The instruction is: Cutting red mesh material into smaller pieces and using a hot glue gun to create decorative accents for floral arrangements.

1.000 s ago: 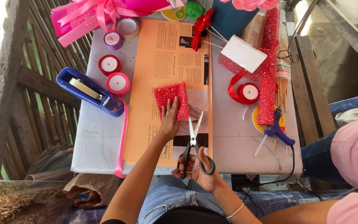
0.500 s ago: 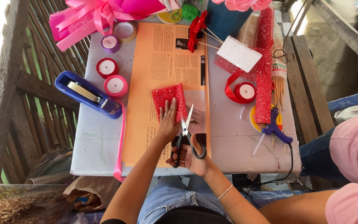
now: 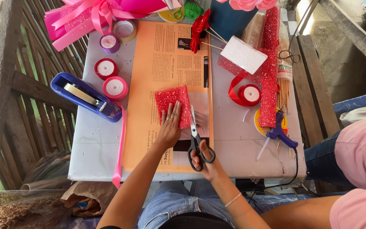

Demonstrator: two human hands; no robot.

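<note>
Left hand (image 3: 170, 127) lies flat, fingers together, on the red glitter sheet (image 3: 173, 101). Right hand (image 3: 206, 163) grips the scissors (image 3: 196, 140) just beside it. Should the sheet slip, the cut may wander toward the fingers.

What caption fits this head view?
Left hand presses red glitter sheet while right hand works black scissors along its edge.
</note>
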